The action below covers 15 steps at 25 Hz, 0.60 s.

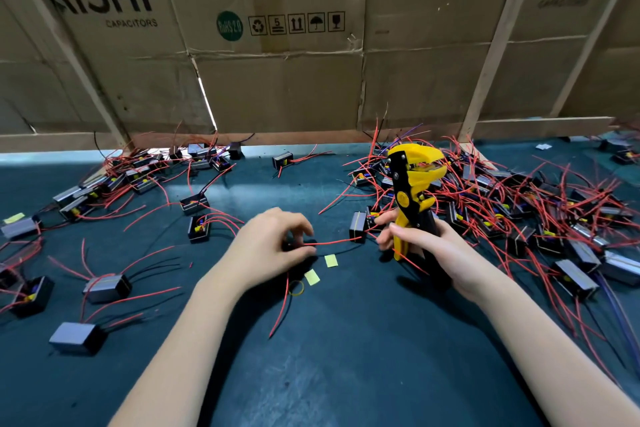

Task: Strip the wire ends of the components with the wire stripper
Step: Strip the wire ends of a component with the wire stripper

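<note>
My right hand [420, 243] grips the handles of a yellow and black wire stripper [414, 184], held upright with its jaws toward the cardboard wall. A small black component [358, 227] stands just left of that hand's fingertips. Its red wire [332, 241] runs left to my left hand [273, 243], whose curled fingers pinch the wire's end low over the dark green mat [346, 340]. The stripper's jaws are above and apart from this wire.
A dense heap of components with red wires [519, 204] fills the right side. More components [107, 286] lie scattered on the left. Two yellow paper tags [330, 260] and a rubber band [296, 288] lie by my left hand. A cardboard wall [277, 80] closes the back.
</note>
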### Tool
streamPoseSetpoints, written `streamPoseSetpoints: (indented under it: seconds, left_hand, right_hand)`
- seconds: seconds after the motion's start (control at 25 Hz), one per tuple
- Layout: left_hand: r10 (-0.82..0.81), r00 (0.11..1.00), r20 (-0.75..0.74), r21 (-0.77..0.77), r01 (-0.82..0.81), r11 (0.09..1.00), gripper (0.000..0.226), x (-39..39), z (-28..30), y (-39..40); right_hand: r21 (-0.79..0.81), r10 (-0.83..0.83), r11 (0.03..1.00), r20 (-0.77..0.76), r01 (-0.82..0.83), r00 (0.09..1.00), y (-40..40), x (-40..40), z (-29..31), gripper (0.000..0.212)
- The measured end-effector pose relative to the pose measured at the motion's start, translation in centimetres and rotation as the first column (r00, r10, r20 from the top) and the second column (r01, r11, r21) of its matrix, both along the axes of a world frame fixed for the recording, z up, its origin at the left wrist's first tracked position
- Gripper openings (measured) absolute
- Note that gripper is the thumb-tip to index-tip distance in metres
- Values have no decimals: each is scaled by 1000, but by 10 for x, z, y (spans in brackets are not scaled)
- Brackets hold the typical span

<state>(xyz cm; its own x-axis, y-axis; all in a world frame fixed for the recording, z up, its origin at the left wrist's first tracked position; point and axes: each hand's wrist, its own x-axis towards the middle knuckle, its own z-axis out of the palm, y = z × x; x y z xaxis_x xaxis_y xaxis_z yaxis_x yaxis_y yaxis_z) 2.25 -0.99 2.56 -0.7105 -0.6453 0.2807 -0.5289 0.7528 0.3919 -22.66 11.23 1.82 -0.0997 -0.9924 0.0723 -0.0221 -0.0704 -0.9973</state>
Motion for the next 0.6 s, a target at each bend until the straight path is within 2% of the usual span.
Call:
streamPoseSetpoints:
  seconds: [0.08, 0.16, 0.28, 0.4, 0.48, 0.6]
  left_hand:
    - [-72, 997, 5, -44, 73, 996, 18, -11, -5, 5]
    - [-90, 989, -120, -97, 78, 992, 20, -19, -3, 12]
    - [1, 927, -376, -107, -44, 993, 5, -15, 2, 14]
    - [105, 850, -517, -42, -147, 988, 15, -8, 6, 9]
    - [170, 853, -494, -10, -201, 980, 10, -9, 5, 7]
    - [220, 916, -334, 66, -210, 975, 28, -10, -5, 3]
  right_hand:
    - [1, 1, 1000, 5, -1, 1000, 0, 0, 0, 42]
    - [-1, -3, 1000, 7, 3, 1000, 1, 1, 1, 41]
    - [-27, -48, 998, -10, 48, 999, 1, 5, 1, 39]
    - [-42, -102, 994, -28, 101, 994, -3, 8, 0, 31]
    - [-48, -145, 989, -30, 143, 989, -5, 10, -1, 14]
    - [-99, -303, 951, -122, 292, 945, -4, 4, -4, 6]
